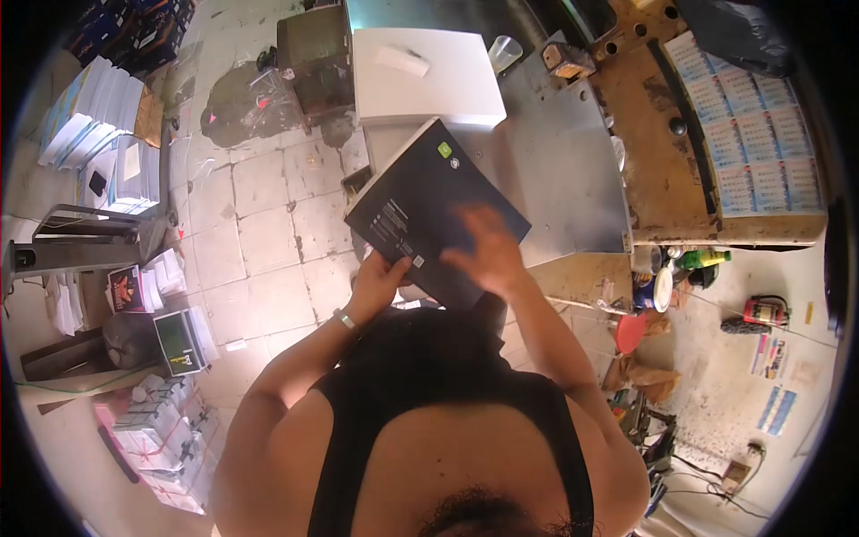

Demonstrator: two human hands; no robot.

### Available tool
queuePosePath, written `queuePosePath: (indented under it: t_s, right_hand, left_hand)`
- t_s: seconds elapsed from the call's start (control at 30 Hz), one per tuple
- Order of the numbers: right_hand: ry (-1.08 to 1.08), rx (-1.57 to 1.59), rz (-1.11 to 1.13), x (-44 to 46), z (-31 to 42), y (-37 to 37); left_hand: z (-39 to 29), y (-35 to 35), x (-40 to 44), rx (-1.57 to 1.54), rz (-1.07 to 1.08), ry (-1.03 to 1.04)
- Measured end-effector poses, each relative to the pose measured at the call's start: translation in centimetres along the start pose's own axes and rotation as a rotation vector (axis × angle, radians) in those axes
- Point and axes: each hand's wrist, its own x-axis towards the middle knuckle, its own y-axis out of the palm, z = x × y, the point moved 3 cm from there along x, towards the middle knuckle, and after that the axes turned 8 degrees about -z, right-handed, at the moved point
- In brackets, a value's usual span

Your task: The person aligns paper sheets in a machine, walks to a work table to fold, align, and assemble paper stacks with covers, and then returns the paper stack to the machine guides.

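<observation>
A large dark book [429, 201] with a small green mark and white print is tilted in front of my body. My left hand [386, 276] grips its lower left edge, thumb on the cover and the other fingers hidden beneath. Over the right part of the cover is my right hand [488, 248], its fingers apart and slightly blurred; whether it touches the surface is unclear. Just beyond the book, a thick stack of white sheets [429, 85] lies on the metal table [573, 170], with a small pale piece on top.
Printed sheets [752, 134] lie on the wooden bench [631, 107] at right. Stacks of books [98, 116] fill the left shelf. A red stool [630, 332], a fire extinguisher [766, 311] and wrapped bundles [161, 438] stand around. Tiled floor [268, 197] shows at left.
</observation>
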Motion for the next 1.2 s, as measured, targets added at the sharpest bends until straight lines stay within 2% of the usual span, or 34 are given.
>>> queuePosePath:
  t_s: [0.03, 0.13, 0.23, 0.33, 0.37, 0.4, 0.43, 0.5, 0.6, 0.63, 0.67, 0.7, 0.73, 0.8, 0.9, 0.97, 1.0, 1.03, 1.07, 1.1, 1.2]
  right_hand:
    - [0.039, -0.026, -0.144, 1.5, -2.1, -0.4]
    - [0.250, 0.325, -0.181, 6.1, -8.9, -1.2]
    - [0.451, 0.930, 0.421, 7.9, -13.4, 0.6]
    - [0.404, 0.550, 0.237, 7.2, -13.0, 0.9]
    - [0.383, 0.377, 0.234, 6.6, -12.1, 0.9]
    - [0.361, 0.204, 0.225, 6.2, -10.6, 0.7]
    - [0.338, 0.032, 0.209, 5.9, -8.8, 0.5]
    - [0.328, -0.091, 0.159, 4.5, -4.0, -0.6]
    - [0.096, -0.108, -0.012, 1.5, -1.5, 1.4]
    - [0.016, -0.169, -0.071, 0.7, -1.4, 2.8]
    - [0.023, -0.287, -0.091, 0.0, -0.3, 3.3]
    - [0.040, -0.417, -0.117, -0.5, 0.5, 3.6]
    - [0.051, -0.409, -0.135, -0.5, 0.5, 3.7]
    - [0.075, -0.339, -0.150, 0.2, -0.2, 3.2]
    - [0.153, -0.177, -0.123, 1.6, -1.8, 2.1]
    - [0.269, -0.066, -0.086, 2.9, -4.7, 1.4]
    - [0.295, -0.078, -0.021, 3.6, -5.8, 1.3]
    - [0.324, -0.088, 0.048, 4.1, -7.0, 1.2]
    - [0.351, -0.096, 0.120, 4.5, -8.1, 1.3]
    - [0.340, -0.043, 0.095, 5.1, -9.1, 1.1]
    - [0.319, 0.072, 0.048, 5.0, -11.9, -0.1]
  left_hand:
    - [0.2, -0.3, -0.4, -0.014, 0.031, -0.004]
    - [0.3, -0.4, -0.7, -0.045, 0.127, 0.000]
    - [-0.1, -0.1, -0.2, -0.046, 0.225, 0.006]
    - [-1.3, 1.2, -0.5, 0.027, 0.150, -0.079]
    - [-0.8, 1.4, -0.4, 0.021, 0.114, -0.130]
    - [0.3, 1.4, -0.1, 0.053, 0.130, -0.083]
    - [0.4, 1.7, -0.4, -0.050, 0.140, -0.119]
    - [-0.1, 1.7, -0.8, -0.006, 0.125, -0.180]
    - [-0.1, 1.4, -1.0, 0.005, 0.107, -0.136]
    - [0.0, 1.0, -1.0, 0.070, 0.097, -0.105]
    - [-0.9, 0.8, -0.9, 0.233, 0.143, -0.091]
    - [2.5, -0.2, 0.8, 0.273, 0.193, -0.030]
    - [1.4, 0.7, -0.1, -0.030, 0.170, -0.057]
    - [1.2, 0.4, -0.3, 0.048, 0.151, -0.088]
    - [0.8, 0.5, -0.4, -0.042, 0.156, -0.110]
    - [-3.2, 2.1, -1.8, 0.219, 0.108, 0.034]
    - [1.7, 0.6, 0.8, 0.481, 0.062, 0.412]
    - [-1.7, 2.4, -0.9, 0.381, 0.049, 0.295]
    - [-1.4, 2.4, 0.1, 0.439, 0.072, 0.400]
    - [-1.0, 2.6, 1.6, 0.493, 0.092, 0.510]
    - [-2.9, 3.6, 4.9, 0.595, 0.072, 0.514]
